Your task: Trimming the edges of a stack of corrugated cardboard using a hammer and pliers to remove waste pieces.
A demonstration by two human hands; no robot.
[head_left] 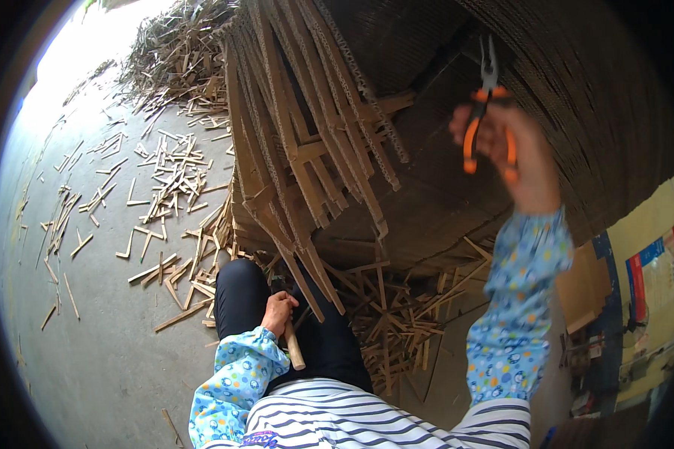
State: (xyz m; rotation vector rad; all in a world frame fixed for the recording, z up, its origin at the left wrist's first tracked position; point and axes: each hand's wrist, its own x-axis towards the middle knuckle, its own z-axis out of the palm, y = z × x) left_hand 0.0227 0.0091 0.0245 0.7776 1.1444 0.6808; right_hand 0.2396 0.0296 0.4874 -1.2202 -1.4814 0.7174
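My right hand [513, 142] is raised at the upper right, its fingers closed around the orange-and-black handles of a pair of pliers [490, 75]. The jaws point up and stand slightly apart, with nothing seen between them. Low over my lap, my left hand [278, 311] grips a hammer-like tool by its light wooden handle [295, 350]. That tool's dark head is partly hidden beyond the fingers. Long corrugated cardboard strips [277, 135] hang down just ahead of my left hand, some still joined by crosspieces. Neither hand touches them.
A large stack of corrugated cardboard [442, 194] fills the space ahead and to the right. Narrow cardboard scraps [176, 172] litter the grey floor [97, 337] on the left, with a heap [183, 60] behind. More offcuts [389, 329] lie beside my right leg.
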